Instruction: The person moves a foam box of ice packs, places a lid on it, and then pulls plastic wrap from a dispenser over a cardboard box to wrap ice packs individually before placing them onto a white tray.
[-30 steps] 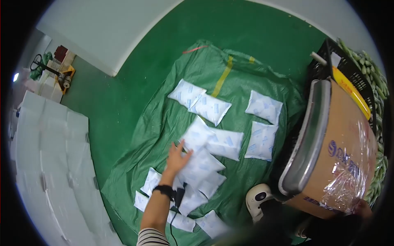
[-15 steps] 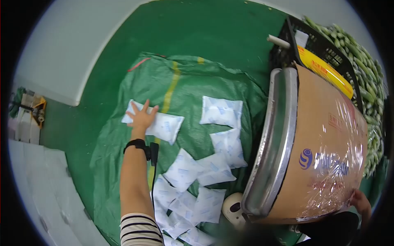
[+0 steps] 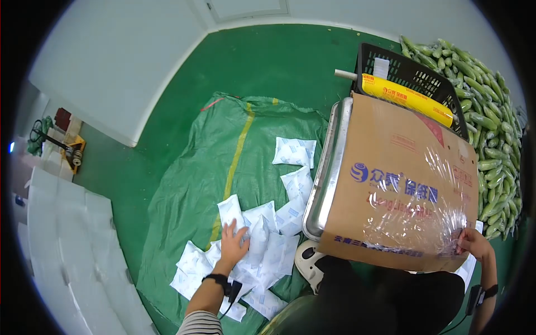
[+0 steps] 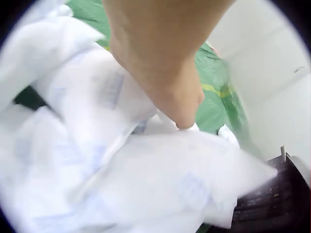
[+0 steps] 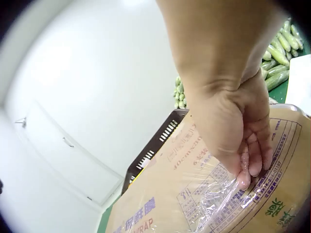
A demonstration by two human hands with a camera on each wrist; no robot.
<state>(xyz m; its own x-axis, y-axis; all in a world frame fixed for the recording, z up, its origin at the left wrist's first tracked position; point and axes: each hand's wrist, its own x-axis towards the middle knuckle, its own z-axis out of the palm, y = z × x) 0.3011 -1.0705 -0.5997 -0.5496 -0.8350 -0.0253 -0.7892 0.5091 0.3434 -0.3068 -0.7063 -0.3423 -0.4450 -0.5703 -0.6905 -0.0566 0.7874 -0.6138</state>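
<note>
One green sheet (image 3: 190,173), with a cardboard box (image 3: 399,190) beside it, carries several white bags (image 3: 296,151). The left hand (image 3: 234,245), fingers spread, touches a bag (image 3: 230,206) in the near heap (image 3: 276,257); it has come back from the far side, so the bags seem now more gathered. The right hand (image 3: 474,244) pinches clear wrap (image 5: 209,196) at the box's edge.

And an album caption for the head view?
Left hand over white packets on green sheeting, right hand pinching film on a carton.
</note>
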